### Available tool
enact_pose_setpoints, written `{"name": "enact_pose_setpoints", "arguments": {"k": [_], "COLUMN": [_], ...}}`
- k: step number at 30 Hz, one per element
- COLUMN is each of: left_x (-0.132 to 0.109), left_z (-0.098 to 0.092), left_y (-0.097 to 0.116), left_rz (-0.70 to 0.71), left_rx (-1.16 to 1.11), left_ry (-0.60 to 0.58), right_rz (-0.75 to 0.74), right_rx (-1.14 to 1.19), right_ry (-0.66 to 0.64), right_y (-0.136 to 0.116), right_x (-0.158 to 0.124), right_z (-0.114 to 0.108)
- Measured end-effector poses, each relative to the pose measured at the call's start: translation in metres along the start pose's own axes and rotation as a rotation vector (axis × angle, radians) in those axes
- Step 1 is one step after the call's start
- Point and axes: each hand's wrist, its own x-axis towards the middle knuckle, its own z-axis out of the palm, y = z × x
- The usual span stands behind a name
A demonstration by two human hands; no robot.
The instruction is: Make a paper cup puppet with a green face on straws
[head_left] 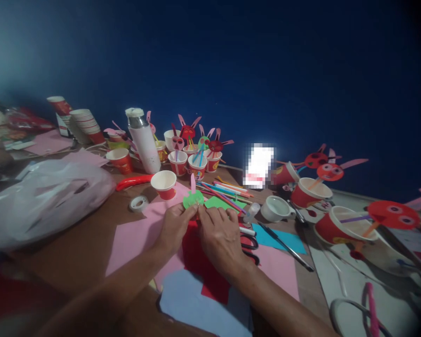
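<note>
My left hand [171, 228] and right hand [220, 236] pinch a green paper cutout [192, 198]. Its pink ear [193, 183] rises above them.

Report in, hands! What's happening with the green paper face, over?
Left hand pinching green paper face; right hand fingertips at its lower edge, grip unclear. One pink ear up top. Scissor handles close beside right hand. Over.

From afar I see a brown tabletop [80, 257] carrying a white flask [144, 147]; left of the flask, a plastic bag [52, 201]; nearer me than it, a tape roll [139, 208] and pink paper [133, 245].
</note>
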Motion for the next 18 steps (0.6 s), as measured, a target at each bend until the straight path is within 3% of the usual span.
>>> {"name": "enact_pose_setpoints", "arguments": {"k": [5, 9, 11, 15, 18], "left_x": [-0.004, -0.009, -0.010, -0.013, -0.015], "left_z": [0.000, 0.000, 0.000, 0.001, 0.003], "left_y": [0.008, 0.015, 0.017, 0.021, 0.023], "left_rz": [0.030, 0.012, -0.002, -0.031, -0.054], "left_rx": [-0.003, 0.038, 0.065, 0.077, 0.076], "left_ry": [-0.013, -0.024, -0.019, -0.040, -0.050], "right_rz": [0.148, 0.560, 0.690, 0.695, 0.710], "right_rx": [0.420, 0.958, 1.162, 1.441, 1.506], "right_ry": [0.069, 0.056, -0.001, -0.131, -0.145], "right_y": [0.012, 0.024, 0.027, 0.022, 0.017], "right_x": [0.009, 0.021, 0.023, 0.021, 0.019], "right_z": [-0.010, -0.017, -0.017, -0.011, -0.008]}}
